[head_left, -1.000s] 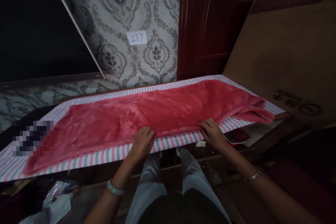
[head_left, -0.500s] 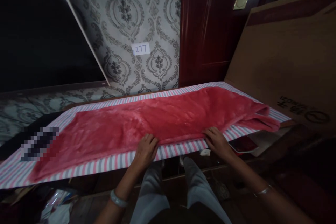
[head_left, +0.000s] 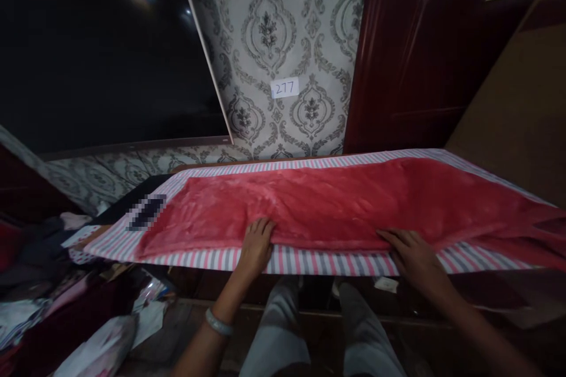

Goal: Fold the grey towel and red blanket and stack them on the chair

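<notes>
A long red plush cloth (head_left: 318,206) lies spread over a striped cover (head_left: 322,262) on a long table-like surface. Soft wrinkles cross its middle, and its right end splits into loose folds near the picture's edge. Whether it is a garment or a blanket I cannot tell. My left hand (head_left: 257,244) rests on the cloth's near edge, left of the middle, fingers laid over the fabric. Further right, my right hand (head_left: 411,253) lies on the same edge with its fingers stretched out flat. My palms' undersides are hidden.
A dark screen (head_left: 110,59) stands at the back left, before patterned wallpaper (head_left: 269,29) bearing a paper label (head_left: 285,88). A cardboard box (head_left: 517,112) leans at the right. Piled clothes (head_left: 79,318) lie at the lower left. A blurred dark patch (head_left: 147,212) covers something on the striped cover.
The view has turned left, so the cloth and wall appear further right. My hands stay at the near edge and now look wider apart; my right fingers are straighter.
</notes>
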`<state>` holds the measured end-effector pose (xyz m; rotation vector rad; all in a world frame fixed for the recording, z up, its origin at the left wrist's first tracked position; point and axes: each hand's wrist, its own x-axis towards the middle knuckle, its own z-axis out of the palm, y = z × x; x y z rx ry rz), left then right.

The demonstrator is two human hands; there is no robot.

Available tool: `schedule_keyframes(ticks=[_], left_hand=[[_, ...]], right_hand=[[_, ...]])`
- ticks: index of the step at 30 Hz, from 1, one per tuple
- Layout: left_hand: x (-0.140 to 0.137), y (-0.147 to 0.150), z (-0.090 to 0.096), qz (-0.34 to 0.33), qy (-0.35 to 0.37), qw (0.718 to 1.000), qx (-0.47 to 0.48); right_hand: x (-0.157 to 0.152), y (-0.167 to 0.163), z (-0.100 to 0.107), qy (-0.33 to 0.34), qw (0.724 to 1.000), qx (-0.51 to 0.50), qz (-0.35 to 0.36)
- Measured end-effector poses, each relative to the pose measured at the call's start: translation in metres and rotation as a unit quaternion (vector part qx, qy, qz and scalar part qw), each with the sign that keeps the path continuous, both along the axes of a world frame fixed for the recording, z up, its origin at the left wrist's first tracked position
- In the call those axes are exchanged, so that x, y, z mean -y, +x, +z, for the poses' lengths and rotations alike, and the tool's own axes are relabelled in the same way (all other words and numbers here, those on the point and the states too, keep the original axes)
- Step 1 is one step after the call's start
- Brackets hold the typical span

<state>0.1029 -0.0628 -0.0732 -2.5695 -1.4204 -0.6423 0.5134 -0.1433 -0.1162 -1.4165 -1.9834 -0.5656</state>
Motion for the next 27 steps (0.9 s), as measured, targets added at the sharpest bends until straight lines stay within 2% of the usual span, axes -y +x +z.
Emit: schedule_keyframes(ticks=[6,12,20,24,27], left_hand=[[-0.006,-0.030,0.006,0.039,0.007,0.999,-0.030],[-0.005,-0.059,0.012,0.059,0.041,0.997,-0.040],[-0.005,-0.093,0.015,0.084,0.048,0.995,-0.034],[-0.005,-0.101,0.007,0.052,0.066,0.995,-0.049],[-0.008,-0.103,0.001,0.015,0.082,0.994,-0.074]], right_hand=[[0.001,-0.001,0.001,0.021,1.000,0.018,0.007],[0.002,-0.008,0.009,0.013,0.997,0.071,-0.027],[-0.017,-0.068,0.024,0.003,0.995,0.101,0.012],[-0.026,-0.098,0.025,-0.007,0.993,0.117,0.029],[-0.034,-0.109,0.023,-0.010,0.990,0.130,0.045]])
